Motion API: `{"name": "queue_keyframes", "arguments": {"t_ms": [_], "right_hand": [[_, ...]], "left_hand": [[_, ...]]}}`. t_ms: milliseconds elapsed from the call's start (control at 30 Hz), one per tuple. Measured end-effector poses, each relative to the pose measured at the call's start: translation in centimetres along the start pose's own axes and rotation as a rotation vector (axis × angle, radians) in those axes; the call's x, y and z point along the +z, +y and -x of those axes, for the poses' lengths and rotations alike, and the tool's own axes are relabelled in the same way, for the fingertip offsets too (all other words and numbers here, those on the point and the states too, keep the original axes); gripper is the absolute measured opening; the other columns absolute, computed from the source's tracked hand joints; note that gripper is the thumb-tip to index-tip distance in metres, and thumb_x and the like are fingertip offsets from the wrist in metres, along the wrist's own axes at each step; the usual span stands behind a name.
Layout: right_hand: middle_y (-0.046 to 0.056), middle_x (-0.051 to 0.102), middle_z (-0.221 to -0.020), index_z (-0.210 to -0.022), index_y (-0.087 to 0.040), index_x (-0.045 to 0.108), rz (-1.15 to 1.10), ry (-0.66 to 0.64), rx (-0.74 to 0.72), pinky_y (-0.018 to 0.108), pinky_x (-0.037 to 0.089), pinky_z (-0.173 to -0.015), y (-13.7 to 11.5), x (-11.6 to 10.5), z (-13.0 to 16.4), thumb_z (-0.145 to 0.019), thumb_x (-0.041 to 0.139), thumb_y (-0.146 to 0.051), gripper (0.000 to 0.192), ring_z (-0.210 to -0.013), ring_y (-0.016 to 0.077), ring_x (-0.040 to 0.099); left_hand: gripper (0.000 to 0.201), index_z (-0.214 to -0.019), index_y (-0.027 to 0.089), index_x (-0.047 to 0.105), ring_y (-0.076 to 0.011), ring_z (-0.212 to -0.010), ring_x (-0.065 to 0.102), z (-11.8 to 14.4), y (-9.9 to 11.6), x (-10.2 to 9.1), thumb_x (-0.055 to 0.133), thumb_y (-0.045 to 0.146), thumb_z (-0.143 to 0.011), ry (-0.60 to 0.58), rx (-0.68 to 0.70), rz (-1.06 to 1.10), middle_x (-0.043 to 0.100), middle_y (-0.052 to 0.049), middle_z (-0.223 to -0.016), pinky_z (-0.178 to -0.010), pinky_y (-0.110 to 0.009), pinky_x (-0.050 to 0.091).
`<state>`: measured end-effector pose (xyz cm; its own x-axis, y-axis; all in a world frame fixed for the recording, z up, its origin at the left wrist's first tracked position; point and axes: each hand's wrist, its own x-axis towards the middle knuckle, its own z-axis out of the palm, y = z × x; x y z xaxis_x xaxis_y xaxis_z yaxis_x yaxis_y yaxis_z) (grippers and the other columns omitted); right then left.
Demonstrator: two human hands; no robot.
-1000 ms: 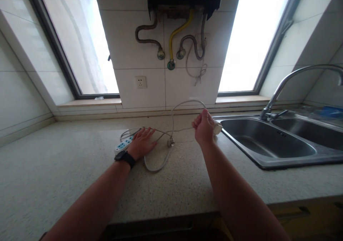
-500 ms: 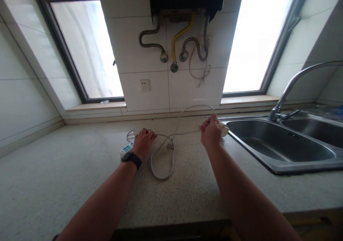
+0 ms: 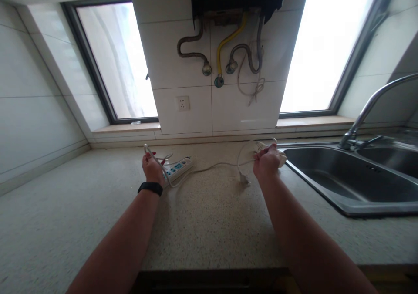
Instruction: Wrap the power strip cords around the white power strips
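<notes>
My left hand (image 3: 153,168), with a dark watch band at the wrist, is closed on a looped light grey cable (image 3: 150,150) above the counter. Beside it lies a white power strip (image 3: 179,167) with blue-green sockets, its near end partly behind the hand. My right hand (image 3: 267,161) is closed around a cream block-shaped thing (image 3: 282,158) and cable near the sink's left edge; fingers hide most of that thing. A white plug (image 3: 244,179) is just left of my right hand, at the end of a curved cable. Another stretch of cable (image 3: 215,166) runs between the hands.
The speckled counter (image 3: 196,224) runs along a tiled wall. At right is a steel double sink (image 3: 339,176) with a tall tap (image 3: 365,111). A wall socket (image 3: 183,103) sits below hoses and a yellow pipe (image 3: 225,41). Windows flank them.
My left hand has moved left and lifted cable, uncovering more of the power strip. The plug and the loop in the middle have shifted right, towards my right hand. The view has swung slightly left.
</notes>
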<state>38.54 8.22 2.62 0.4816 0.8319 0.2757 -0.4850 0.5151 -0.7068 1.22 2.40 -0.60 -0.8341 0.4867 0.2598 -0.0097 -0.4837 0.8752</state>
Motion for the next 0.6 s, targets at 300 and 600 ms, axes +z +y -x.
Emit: {"name": "queue_keyframes", "arguments": {"t_ms": [300,600], "right_hand": [[0.009,0.058,-0.082,-0.097,-0.015,0.059,0.871,-0.340,-0.251,0.037,0.047,-0.069,2.4,1.0,2.6,-0.087,0.044,-0.050,0.039,-0.075,0.0221,0.055],[0.017,0.036,-0.141,-0.142,-0.022,0.037,1.285,-0.303,-0.787,0.055,0.024,-0.101,-0.3,2.4,7.0,-0.087,0.048,-0.032,0.057,-0.128,0.0366,0.032]], "left_hand": [[0.047,-0.131,0.020,0.054,-0.0164,-0.091,0.062,1.1,1.0,0.7,0.039,0.036,-0.090,-0.382,0.229,-0.213,0.066,-0.007,-0.095,-0.078,-0.029,0.048],[0.080,-0.132,0.009,0.050,-0.0384,-0.116,0.054,2.4,0.1,-0.7,0.055,0.065,-0.075,-0.737,0.452,-1.390,0.057,-0.026,-0.126,-0.090,-0.044,0.042]]}}
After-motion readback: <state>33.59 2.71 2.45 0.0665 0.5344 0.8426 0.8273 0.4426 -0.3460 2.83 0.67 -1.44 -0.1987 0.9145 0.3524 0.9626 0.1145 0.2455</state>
